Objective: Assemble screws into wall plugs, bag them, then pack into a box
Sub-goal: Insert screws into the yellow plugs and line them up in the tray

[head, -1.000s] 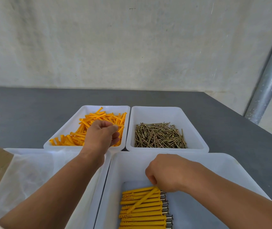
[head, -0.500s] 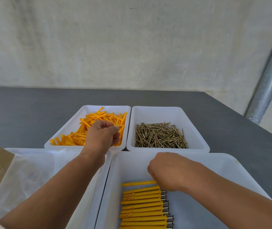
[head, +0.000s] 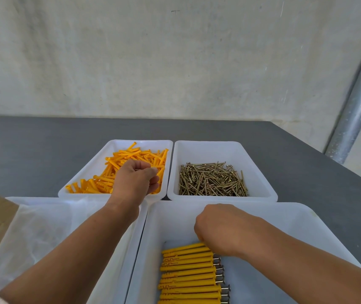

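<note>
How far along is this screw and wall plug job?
Done: a row of assembled plugs lies in the near tray. In hand: right hand at its top plug, left hand over the loose plugs. Left: the heap of screws, plus bagging and boxing.

One head-worn view, forward and down, close over the table (head: 43, 154)
</note>
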The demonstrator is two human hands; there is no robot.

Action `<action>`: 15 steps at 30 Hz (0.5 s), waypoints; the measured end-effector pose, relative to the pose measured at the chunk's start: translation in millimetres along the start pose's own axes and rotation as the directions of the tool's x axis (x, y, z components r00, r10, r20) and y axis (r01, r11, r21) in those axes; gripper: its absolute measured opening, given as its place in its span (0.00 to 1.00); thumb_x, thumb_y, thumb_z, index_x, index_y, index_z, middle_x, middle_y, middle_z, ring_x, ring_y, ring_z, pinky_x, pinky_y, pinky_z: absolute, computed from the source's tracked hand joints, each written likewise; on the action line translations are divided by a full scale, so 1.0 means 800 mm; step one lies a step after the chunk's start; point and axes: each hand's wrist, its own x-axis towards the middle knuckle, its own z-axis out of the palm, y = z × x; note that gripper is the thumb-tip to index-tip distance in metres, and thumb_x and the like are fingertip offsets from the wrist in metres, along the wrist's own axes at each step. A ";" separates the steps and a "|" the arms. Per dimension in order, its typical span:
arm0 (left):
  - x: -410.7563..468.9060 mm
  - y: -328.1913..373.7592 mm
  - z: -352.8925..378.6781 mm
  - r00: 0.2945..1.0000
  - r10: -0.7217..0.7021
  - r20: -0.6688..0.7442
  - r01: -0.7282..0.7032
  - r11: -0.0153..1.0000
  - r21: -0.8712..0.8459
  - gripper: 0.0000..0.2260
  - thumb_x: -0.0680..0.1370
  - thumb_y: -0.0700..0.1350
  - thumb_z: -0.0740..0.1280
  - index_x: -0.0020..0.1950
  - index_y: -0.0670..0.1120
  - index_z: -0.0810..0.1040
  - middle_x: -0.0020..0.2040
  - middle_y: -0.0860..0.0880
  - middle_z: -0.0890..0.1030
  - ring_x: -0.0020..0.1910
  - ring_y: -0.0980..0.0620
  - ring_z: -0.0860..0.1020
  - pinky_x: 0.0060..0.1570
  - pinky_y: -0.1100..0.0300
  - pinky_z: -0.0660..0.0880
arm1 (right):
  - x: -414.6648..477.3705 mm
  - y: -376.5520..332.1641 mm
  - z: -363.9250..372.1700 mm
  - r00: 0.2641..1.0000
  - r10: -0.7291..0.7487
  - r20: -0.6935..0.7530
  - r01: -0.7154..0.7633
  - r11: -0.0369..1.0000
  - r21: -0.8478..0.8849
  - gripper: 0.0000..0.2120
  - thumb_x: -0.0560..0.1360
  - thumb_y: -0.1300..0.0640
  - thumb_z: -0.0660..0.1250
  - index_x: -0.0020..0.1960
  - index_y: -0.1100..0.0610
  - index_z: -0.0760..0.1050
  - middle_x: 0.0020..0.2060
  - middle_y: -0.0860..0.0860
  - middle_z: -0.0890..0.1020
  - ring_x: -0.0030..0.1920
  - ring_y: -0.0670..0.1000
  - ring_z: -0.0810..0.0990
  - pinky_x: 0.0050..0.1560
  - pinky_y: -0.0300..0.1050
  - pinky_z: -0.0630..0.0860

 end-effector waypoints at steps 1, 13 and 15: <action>0.000 0.000 0.000 1.000 0.001 0.001 -0.001 1.000 0.001 0.04 0.77 0.36 0.69 0.47 0.44 0.75 0.45 0.42 0.80 0.43 0.47 0.80 0.42 0.55 0.81 | 0.001 0.000 0.001 1.000 0.004 0.009 -0.004 1.000 0.007 0.19 0.73 0.71 0.62 0.30 0.56 0.59 0.30 0.51 0.62 0.29 0.48 0.60 0.28 0.40 0.57; -0.001 -0.001 0.002 1.000 0.005 -0.003 -0.005 1.000 0.018 0.03 0.77 0.36 0.68 0.47 0.43 0.76 0.43 0.43 0.80 0.42 0.48 0.80 0.44 0.54 0.81 | 0.008 0.001 0.009 0.994 -0.041 0.099 0.041 0.999 0.003 0.09 0.75 0.67 0.63 0.52 0.64 0.80 0.33 0.52 0.73 0.36 0.50 0.69 0.28 0.39 0.59; -0.001 -0.002 0.002 1.000 0.001 -0.002 -0.001 1.000 0.020 0.03 0.77 0.36 0.69 0.47 0.43 0.76 0.44 0.43 0.80 0.42 0.47 0.80 0.44 0.54 0.81 | 0.009 0.002 0.010 0.993 -0.050 0.104 0.050 0.999 0.005 0.09 0.76 0.67 0.63 0.53 0.64 0.80 0.32 0.51 0.70 0.39 0.51 0.70 0.29 0.38 0.59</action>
